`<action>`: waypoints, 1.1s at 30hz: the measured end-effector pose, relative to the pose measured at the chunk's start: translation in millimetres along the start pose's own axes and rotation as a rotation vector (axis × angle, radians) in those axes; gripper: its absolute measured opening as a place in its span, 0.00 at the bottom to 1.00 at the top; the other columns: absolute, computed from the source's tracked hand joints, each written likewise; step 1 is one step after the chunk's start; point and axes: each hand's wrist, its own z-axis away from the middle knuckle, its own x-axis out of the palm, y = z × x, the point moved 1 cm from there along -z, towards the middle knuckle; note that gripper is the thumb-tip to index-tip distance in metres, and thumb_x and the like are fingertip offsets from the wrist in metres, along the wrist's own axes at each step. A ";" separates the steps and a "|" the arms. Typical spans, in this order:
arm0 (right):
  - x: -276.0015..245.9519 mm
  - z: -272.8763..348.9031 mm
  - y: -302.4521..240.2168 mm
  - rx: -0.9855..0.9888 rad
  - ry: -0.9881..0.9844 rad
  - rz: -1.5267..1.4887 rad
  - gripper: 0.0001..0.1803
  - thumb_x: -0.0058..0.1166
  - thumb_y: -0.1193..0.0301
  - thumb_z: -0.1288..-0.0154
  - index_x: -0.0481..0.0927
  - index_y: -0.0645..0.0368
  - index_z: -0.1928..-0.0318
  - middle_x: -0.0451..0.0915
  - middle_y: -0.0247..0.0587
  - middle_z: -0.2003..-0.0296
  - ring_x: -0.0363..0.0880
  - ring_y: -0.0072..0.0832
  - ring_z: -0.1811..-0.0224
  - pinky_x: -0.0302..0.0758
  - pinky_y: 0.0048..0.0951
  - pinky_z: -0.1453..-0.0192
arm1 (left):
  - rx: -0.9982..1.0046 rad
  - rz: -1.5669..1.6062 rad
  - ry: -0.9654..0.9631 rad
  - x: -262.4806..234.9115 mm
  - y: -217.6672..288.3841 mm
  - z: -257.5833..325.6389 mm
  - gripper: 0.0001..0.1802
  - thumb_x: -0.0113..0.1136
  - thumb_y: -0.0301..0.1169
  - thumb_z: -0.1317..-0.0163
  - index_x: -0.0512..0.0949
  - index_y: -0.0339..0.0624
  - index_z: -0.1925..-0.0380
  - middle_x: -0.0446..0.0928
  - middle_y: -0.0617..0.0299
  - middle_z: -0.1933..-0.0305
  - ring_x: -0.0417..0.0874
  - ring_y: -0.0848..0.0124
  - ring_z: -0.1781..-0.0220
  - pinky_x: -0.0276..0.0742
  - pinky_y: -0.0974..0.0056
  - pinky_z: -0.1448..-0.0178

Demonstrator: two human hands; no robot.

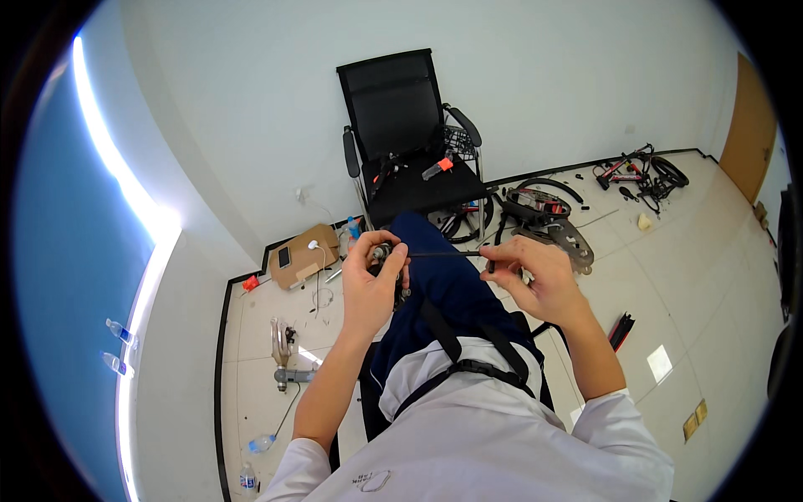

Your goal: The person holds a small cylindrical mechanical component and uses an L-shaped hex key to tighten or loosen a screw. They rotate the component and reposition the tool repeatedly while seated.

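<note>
Over my lap, my left hand is closed around a small dark and silver metal mechanical part, partly hidden by the fingers. A thin, straight black cable or rod runs from the thumb of that hand across to my right hand. The right fingers pinch its other end, where a short black piece shows below the fingertips. Whether the thin line is stiff or pulled taut, I cannot tell.
Facing me is a black armchair with loose items on its seat. Bicycle parts lie to its right, with more by the wall. On the left are a cardboard sheet bearing a phone, a metal fork-like part, and bottles.
</note>
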 end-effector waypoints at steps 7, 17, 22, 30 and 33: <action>6.2 2.6 -1.7 -0.220 0.065 0.225 0.15 0.70 0.73 0.43 0.81 0.61 0.57 0.80 0.37 0.73 0.81 0.31 0.75 0.73 0.27 0.76 | -0.025 -0.050 -0.033 1.4 -1.8 4.7 0.06 0.58 0.26 0.30 0.74 0.35 0.58 0.76 0.61 0.73 0.77 0.76 0.76 0.74 0.70 0.70; 10.1 2.8 -12.5 -0.039 0.084 -0.082 0.14 0.70 0.80 0.47 0.85 0.62 0.57 0.84 0.39 0.68 0.83 0.23 0.74 0.78 0.21 0.71 | 0.070 -0.004 -0.014 3.4 10.4 6.5 0.06 0.57 0.24 0.30 0.73 0.35 0.58 0.75 0.61 0.71 0.78 0.76 0.74 0.75 0.70 0.68; 6.9 0.3 -13.9 -0.027 0.014 -0.182 0.18 0.67 0.83 0.48 0.84 0.64 0.54 0.86 0.40 0.67 0.85 0.24 0.73 0.80 0.22 0.64 | 0.069 0.048 -0.036 5.7 5.5 5.8 0.06 0.58 0.24 0.31 0.72 0.35 0.58 0.75 0.63 0.73 0.76 0.79 0.75 0.72 0.72 0.69; 8.3 5.6 -8.4 0.432 -0.159 -0.662 0.11 0.54 0.74 0.30 0.82 0.69 0.54 0.85 0.40 0.72 0.84 0.22 0.73 0.80 0.22 0.63 | 0.371 -0.080 0.170 6.6 9.2 11.4 0.06 0.57 0.21 0.31 0.71 0.35 0.58 0.76 0.63 0.71 0.75 0.80 0.72 0.72 0.73 0.66; 9.5 5.3 -5.7 0.485 -0.175 -0.811 0.13 0.47 0.71 0.23 0.80 0.69 0.60 0.84 0.42 0.73 0.83 0.24 0.75 0.78 0.22 0.69 | 0.455 -0.155 0.208 7.5 8.0 10.6 0.07 0.58 0.21 0.32 0.72 0.35 0.57 0.76 0.63 0.70 0.76 0.80 0.71 0.72 0.74 0.65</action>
